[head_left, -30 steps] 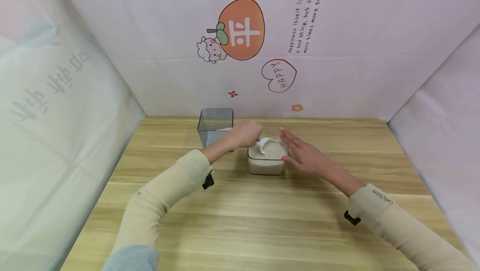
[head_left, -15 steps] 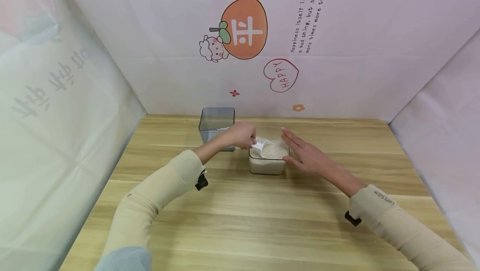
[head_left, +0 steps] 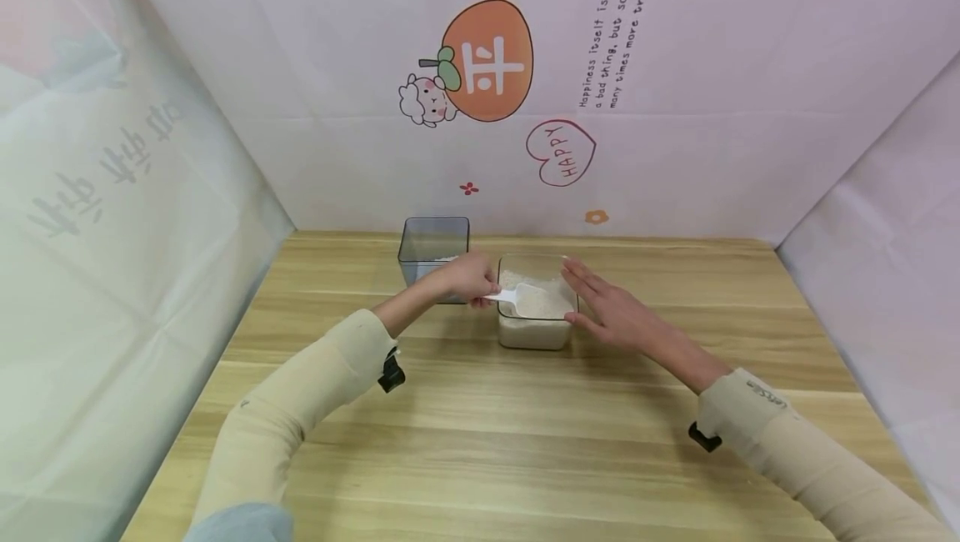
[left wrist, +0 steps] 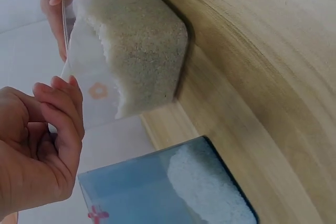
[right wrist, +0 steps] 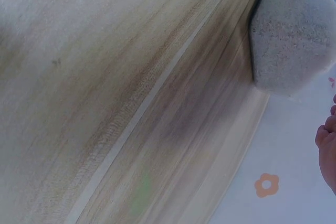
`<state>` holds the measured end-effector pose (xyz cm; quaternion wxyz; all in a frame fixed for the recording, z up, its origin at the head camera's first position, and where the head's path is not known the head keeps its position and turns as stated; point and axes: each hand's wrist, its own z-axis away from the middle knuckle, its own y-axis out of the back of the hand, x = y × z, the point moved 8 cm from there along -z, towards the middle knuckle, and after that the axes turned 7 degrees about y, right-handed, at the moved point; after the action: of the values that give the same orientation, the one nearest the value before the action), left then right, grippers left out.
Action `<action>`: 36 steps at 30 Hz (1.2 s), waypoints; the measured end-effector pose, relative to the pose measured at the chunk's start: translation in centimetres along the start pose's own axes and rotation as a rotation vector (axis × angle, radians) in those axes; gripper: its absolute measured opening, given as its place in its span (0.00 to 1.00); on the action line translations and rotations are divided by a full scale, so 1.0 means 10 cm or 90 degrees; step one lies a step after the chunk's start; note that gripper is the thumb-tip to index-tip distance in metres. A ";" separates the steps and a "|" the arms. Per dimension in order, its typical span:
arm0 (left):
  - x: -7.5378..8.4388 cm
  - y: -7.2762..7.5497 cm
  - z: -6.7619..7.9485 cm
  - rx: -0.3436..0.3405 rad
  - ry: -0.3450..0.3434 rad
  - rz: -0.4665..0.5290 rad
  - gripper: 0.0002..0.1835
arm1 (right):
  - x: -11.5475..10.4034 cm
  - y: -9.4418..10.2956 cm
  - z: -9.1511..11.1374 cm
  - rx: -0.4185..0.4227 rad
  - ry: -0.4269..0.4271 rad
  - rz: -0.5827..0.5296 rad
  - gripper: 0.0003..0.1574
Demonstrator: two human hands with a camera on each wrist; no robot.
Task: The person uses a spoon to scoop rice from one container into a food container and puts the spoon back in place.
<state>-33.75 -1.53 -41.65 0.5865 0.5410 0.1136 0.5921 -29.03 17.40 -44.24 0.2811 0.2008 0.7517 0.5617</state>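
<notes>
My left hand (head_left: 469, 278) pinches the short handle of a white scoop (head_left: 508, 296) over the left rim of a clear square container (head_left: 534, 337). Rice (left wrist: 142, 45) fills the container's lower part, with an uneven surface visible through the wall in the left wrist view. In the head view the scoop's bowl lies nearly level inside the rim, with rice in it. My right hand (head_left: 613, 318) is against the container's right side, fingers straight and thumb at the near corner. Only a bit of that hand (right wrist: 328, 150) shows in the right wrist view.
A blue-grey see-through container (head_left: 433, 240) stands left of the clear one, partly behind my left hand, with white grains (left wrist: 210, 187) in its bottom. Behind both rises a printed white wall sheet (head_left: 675, 150). The wooden table (head_left: 525, 442) extends toward me.
My left hand has drawn back left and slightly nearer to me. The scoop has gone from steeply tilted in the rice to nearly level. My right hand stays in place.
</notes>
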 end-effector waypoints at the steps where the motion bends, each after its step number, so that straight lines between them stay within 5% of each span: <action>1: -0.02 -0.01 0.00 -0.003 0.002 0.013 0.16 | 0.00 0.00 0.00 0.001 0.000 -0.001 0.47; 14: -0.23 -0.17 0.06 -0.063 0.042 0.261 0.17 | 0.01 -0.03 0.01 -0.001 -0.007 -0.004 0.47; 36: -0.31 -0.16 0.14 -0.029 0.036 0.355 0.16 | 0.00 0.00 0.01 0.005 -0.009 -0.005 0.47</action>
<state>-32.58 -4.25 -43.92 0.4093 0.5209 -0.0368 0.7482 -28.99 17.44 -44.26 0.2881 0.2030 0.7526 0.5563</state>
